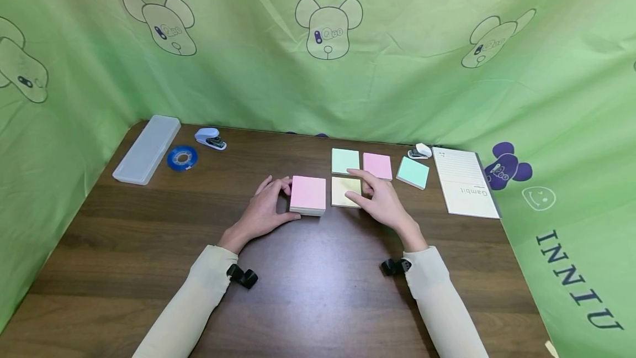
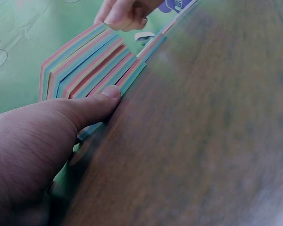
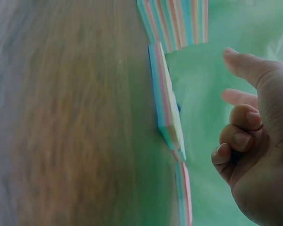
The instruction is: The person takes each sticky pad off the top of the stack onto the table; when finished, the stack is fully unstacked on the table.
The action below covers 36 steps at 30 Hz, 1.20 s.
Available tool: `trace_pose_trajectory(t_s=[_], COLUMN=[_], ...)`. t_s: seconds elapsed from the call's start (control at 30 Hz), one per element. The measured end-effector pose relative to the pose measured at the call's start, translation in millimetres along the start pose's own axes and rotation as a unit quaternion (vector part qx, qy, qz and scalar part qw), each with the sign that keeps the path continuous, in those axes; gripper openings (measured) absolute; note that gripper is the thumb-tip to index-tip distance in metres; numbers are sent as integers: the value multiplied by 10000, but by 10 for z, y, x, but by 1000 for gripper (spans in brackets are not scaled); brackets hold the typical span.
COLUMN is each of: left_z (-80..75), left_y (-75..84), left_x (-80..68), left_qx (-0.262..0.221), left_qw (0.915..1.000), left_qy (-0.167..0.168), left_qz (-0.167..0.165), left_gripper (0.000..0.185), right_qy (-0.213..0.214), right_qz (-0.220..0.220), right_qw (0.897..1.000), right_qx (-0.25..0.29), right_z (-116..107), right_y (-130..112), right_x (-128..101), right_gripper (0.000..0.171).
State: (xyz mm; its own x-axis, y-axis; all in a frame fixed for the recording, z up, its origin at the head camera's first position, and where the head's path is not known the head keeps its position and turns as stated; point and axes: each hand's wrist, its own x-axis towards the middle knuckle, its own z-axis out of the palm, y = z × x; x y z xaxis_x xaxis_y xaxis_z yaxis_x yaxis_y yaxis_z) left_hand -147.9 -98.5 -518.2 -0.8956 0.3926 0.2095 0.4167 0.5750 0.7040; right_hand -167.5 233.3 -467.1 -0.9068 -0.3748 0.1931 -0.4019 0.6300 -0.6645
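Observation:
A stack of sticky note pads (image 1: 308,193), pink on top, stands in the middle of the table. My left hand (image 1: 262,209) holds it from the left, thumb at the near corner and fingers toward the far side. In the left wrist view the thumb presses the striped side of the stack (image 2: 92,66). My right hand (image 1: 381,199) is over the right edge of a yellow sticky note pad (image 1: 342,192), thumb and index finger spread with nothing between them. Its other fingers are curled in the right wrist view, beside the pad (image 3: 166,94).
Behind the yellow pad lie a mint pad (image 1: 344,160) and a pink pad (image 1: 377,166), with another mint pad (image 1: 413,173) rightward. A white stapler (image 1: 421,151) and a notebook (image 1: 464,184) are far right. At left are a plastic case (image 1: 148,149), blue tape (image 1: 182,158) and a stapler (image 1: 211,138).

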Motion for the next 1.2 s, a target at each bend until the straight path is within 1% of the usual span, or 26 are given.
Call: trace_pose_trajectory(t_s=[0.2, 0.3, 0.5, 0.93, 1.2], left_z=[-3, -6, -11, -2, -25], left_y=[-1, -1, 1, 13, 27], left_x=[0, -2, 0, 18, 10], left_qx=[-15, -24, -26, -13, -18], left_qw=[10000, 10000, 10000, 10000, 10000], left_qy=[11, 18, 34, -29, -7], left_qz=[-13, -11, -10, -68, -43], left_gripper=[61, 61, 60, 60, 60], right_qy=[135, 111, -38, -179, -317], right_qz=[-226, -281, -250, -157, -13], right_qw=[9994, 9991, 9991, 9992, 9994], right_qx=[231, 295, 353, 309, 134], right_z=[41, 79, 169, 297, 376], right_y=[-128, -175, -235, -311, -341], right_x=[10, 14, 27, 32, 64], right_gripper=[51, 51, 53, 68, 85])
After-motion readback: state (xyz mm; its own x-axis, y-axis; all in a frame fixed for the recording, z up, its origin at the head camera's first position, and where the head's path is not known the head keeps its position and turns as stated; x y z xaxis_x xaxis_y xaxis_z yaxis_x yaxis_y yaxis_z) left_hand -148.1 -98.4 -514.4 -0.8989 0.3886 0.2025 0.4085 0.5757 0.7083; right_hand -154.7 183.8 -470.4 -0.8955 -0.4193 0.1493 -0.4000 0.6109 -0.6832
